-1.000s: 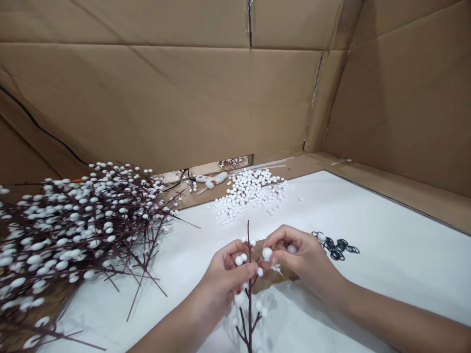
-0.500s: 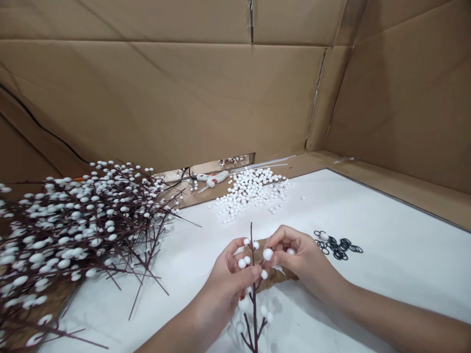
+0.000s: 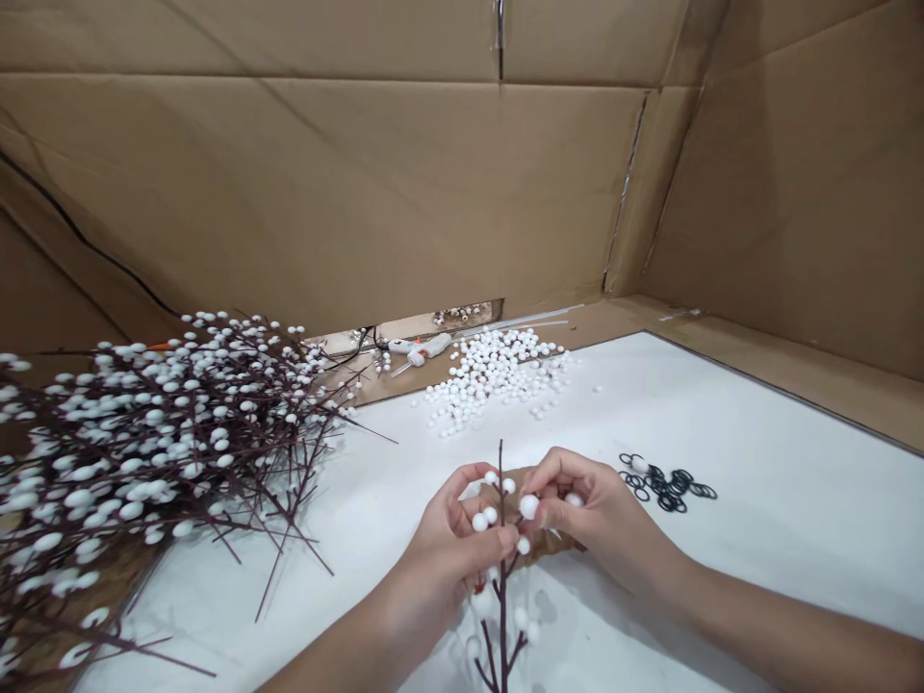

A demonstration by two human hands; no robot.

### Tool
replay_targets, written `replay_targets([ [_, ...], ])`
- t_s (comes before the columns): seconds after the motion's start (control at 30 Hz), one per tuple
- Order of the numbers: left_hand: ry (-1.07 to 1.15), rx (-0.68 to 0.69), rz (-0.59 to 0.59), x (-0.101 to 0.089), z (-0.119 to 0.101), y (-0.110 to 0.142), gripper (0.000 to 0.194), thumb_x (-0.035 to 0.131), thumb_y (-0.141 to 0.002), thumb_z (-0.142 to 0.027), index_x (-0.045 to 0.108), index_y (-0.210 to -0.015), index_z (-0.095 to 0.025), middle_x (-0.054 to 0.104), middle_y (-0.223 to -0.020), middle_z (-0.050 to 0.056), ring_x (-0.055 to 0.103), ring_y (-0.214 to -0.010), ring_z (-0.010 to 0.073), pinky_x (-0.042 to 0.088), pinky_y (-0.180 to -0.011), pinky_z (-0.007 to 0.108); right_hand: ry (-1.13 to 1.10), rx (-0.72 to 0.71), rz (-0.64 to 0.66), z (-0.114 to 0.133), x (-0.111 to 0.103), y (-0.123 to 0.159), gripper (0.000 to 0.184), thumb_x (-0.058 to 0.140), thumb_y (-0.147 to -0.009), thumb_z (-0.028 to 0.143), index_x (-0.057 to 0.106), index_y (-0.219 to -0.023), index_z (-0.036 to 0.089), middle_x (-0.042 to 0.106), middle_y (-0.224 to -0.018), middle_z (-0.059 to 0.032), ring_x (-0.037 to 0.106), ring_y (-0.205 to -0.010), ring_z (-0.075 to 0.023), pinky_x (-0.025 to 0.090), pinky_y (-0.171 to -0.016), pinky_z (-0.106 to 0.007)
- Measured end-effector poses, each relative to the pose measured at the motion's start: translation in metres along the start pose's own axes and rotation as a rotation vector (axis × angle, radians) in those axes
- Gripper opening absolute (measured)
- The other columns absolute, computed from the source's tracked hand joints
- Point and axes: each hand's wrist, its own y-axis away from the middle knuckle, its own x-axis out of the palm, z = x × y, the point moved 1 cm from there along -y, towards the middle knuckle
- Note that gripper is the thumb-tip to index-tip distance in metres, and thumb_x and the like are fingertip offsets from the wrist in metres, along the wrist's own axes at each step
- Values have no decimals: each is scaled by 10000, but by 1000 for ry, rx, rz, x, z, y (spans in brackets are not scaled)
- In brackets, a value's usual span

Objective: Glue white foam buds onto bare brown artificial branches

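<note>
My left hand (image 3: 454, 549) is shut around a thin dark brown branch (image 3: 501, 640) that carries white foam balls. My right hand (image 3: 584, 505) pinches a white foam ball (image 3: 529, 506) against the branch, close to the stem. Another small ball (image 3: 574, 500) shows at its fingertips. Several other balls sit on the twigs around my fingers, and the lower stem runs down past the frame's bottom edge. A piece of brown cardboard (image 3: 541, 544) lies under my hands, partly hidden by them.
A heap of finished white-balled branches (image 3: 166, 443) spreads across the left of the white sheet (image 3: 722, 568). Loose foam balls (image 3: 495, 377) and black rubber rings (image 3: 668, 486) lie beyond my hands. A hot glue gun (image 3: 419, 348) and glue sticks (image 3: 524, 320) rest near the cardboard wall (image 3: 324, 192).
The whole scene has shifted slightly right in view as my head moved. Both hands stay at the branch, and the ball remains in my right fingers.
</note>
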Motion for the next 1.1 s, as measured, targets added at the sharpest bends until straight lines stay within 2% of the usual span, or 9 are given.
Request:
replay_targets([
  [0.1,-18,0,22,0,0,0,629,793,-517,-226,429,-1028,-189,615,-700,7,581,-626,136,328,-471,177,0,-1,31,-2,1,0,90,644,-716,216,562,-713,178,597,-604,20,571,-547,-109,464,-529,-247],
  [0.27,-9,15,-2,0,0,0,644,810,-503,-236,425,-1018,-193,560,-612,-49,492,-476,58,190,-362,142,-40,-45,39,-5,0,2,99,655,-709,182,558,-691,181,608,-746,1,580,-649,-125,466,-574,-260],
  [0.37,4,17,23,-1,2,-2,629,814,-501,-240,429,-995,-187,547,-586,-57,466,-443,44,164,-338,135,-56,-51,56,-6,0,3,92,647,-717,161,561,-694,183,597,-756,8,580,-636,-121,468,-580,-264],
  [0.6,35,36,59,-2,3,-2,598,804,-530,-210,427,-993,-182,546,-576,-65,460,-433,36,199,-339,121,-30,-75,52,-8,2,5,93,628,-731,159,549,-690,184,594,-745,9,568,-622,-111,448,-578,-252],
  [0.8,63,37,83,1,0,0,547,783,-562,-170,432,-982,-173,623,-667,-12,544,-549,77,378,-481,153,-41,-48,7,-6,7,7,116,615,-736,142,530,-667,177,575,-684,30,541,-574,-78,429,-553,-216],
  [1.1,91,15,36,1,1,3,540,789,-526,-147,472,-961,-191,596,-648,-33,543,-545,82,346,-474,160,-42,-45,5,-4,9,9,114,636,-705,143,539,-656,179,579,-736,20,561,-625,-95,446,-585,-234],
])
